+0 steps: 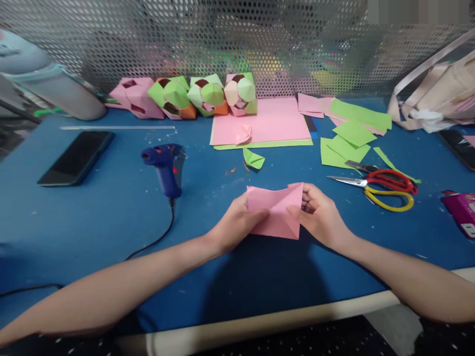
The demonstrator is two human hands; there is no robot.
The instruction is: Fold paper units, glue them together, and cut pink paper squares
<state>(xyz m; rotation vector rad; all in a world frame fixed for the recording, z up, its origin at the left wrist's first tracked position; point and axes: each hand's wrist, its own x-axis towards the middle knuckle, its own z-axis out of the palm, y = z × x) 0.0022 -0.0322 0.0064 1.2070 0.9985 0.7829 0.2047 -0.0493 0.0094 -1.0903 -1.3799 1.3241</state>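
Between my two hands is a creased pink square of paper (276,222), held up a little over the blue table. My left hand (239,217) grips its left side, thumb on the front and fingers hidden behind. On the right side, my right hand (321,212) pinches the paper, its thumb pressed near the middle and its other fingers curled behind the edge. Fold lines cross the sheet, and its top edge dips in the middle. Just beyond lie a folded green paper piece (254,158) and a folded pink piece (244,134).
Red-and-yellow scissors (389,190) lie right, by green paper sheets (343,151). A blue glue gun (166,168) and a phone (76,158) are left. Several folded paper balls (172,96) line the perforated metal screen (278,44), beside stacked pink sheets (274,113). A bottle (55,81) stands far left.
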